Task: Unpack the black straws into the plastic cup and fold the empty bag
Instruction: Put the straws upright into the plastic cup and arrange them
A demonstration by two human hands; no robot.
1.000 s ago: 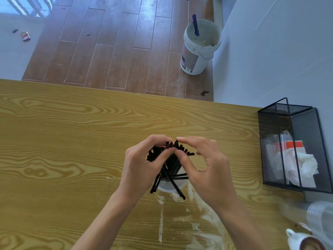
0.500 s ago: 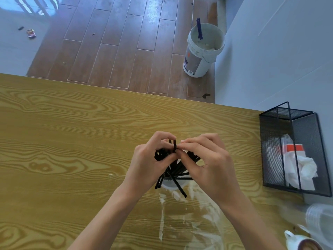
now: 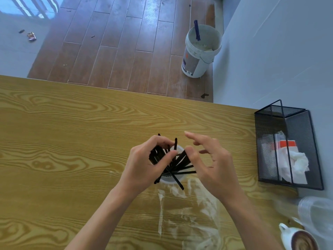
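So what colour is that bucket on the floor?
White bucket, with a blue handle sticking out; head view.

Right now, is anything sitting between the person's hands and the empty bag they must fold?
Nothing visible blocks it. The clear bag lies flat on the table, just nearer than the plastic cup of black straws both hands are at.

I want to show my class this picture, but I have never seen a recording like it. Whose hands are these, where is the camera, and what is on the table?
There is no machine: a person wears a camera on the head, looking down at their own hands. The left hand grips a bunch of black straws standing in a plastic cup on the wooden table. The right hand hovers open beside them. The clear empty bag lies flat nearer the person. At the right stand a black mesh holder with tissues, stacked clear cups and a white mug.
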